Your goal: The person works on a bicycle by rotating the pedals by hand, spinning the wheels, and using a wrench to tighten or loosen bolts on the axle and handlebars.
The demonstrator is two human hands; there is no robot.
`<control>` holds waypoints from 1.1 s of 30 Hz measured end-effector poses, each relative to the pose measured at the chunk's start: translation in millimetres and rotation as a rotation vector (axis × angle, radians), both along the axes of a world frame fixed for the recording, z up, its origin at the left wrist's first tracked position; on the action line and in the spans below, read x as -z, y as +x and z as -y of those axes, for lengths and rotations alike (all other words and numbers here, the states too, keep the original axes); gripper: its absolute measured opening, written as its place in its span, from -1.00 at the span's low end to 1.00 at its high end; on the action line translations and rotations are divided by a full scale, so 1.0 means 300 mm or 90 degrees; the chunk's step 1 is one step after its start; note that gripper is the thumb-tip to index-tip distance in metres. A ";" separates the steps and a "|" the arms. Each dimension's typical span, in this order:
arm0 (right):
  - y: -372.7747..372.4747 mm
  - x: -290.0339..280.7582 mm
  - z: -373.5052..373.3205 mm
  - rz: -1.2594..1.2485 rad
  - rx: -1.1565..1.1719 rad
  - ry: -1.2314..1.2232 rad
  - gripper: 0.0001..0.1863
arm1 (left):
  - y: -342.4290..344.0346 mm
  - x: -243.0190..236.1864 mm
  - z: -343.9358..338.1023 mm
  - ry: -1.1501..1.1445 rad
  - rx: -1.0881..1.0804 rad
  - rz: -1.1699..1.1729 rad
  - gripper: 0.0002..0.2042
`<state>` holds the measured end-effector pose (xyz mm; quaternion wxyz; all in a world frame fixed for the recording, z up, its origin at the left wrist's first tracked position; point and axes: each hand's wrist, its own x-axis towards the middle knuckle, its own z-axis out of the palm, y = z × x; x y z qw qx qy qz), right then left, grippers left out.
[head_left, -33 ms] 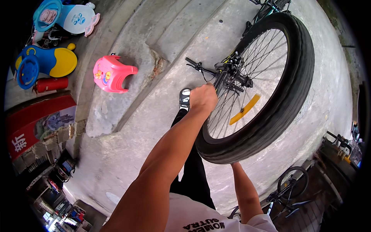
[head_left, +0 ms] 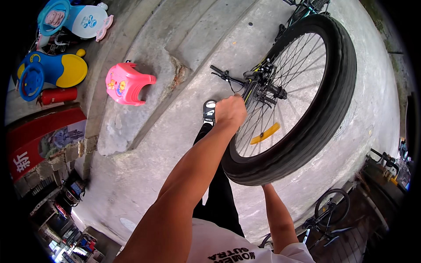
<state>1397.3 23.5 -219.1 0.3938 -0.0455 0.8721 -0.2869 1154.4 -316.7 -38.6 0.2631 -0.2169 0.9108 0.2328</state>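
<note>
A bicycle's wheel with a fat black tyre [head_left: 337,83] stands large in front of me, tilted, with thin dark spokes and a yellow reflector [head_left: 265,133]. My left hand [head_left: 231,110] is closed in a fist on the bicycle [head_left: 256,79], left of the hub. Which part it grips is hidden by the hand. A black handlebar grip [head_left: 217,70] and brake parts show just beyond it. My right hand [head_left: 266,187] is at the near underside of the tyre. Only its wrist end shows; the tyre covers the fingers.
A pink plastic stool [head_left: 127,83] stands on the concrete step at left. Beyond it are two ride-on toy cars [head_left: 72,70] and a red fire extinguisher [head_left: 59,95]. Another bicycle [head_left: 331,208] is at lower right. My shoe [head_left: 209,110] stands beside my left hand.
The wheel has turned clockwise in the picture: its yellow reflector has moved down and to the left. Both hands stay where they were.
</note>
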 end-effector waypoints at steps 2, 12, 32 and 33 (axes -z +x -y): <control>-0.004 -0.001 -0.002 0.003 0.005 0.002 -0.51 | -0.001 0.001 -0.002 -0.003 0.001 0.003 -0.71; -0.005 -0.021 0.009 0.013 0.031 0.006 -0.55 | 0.005 -0.017 0.002 0.002 0.016 -0.003 -0.68; -0.061 -0.061 0.019 0.044 0.069 0.026 -0.61 | 0.003 0.001 0.000 -0.009 0.019 0.033 -0.75; -0.063 -0.062 0.017 0.046 0.072 0.027 -0.62 | 0.004 0.004 -0.002 -0.004 0.016 0.028 -0.76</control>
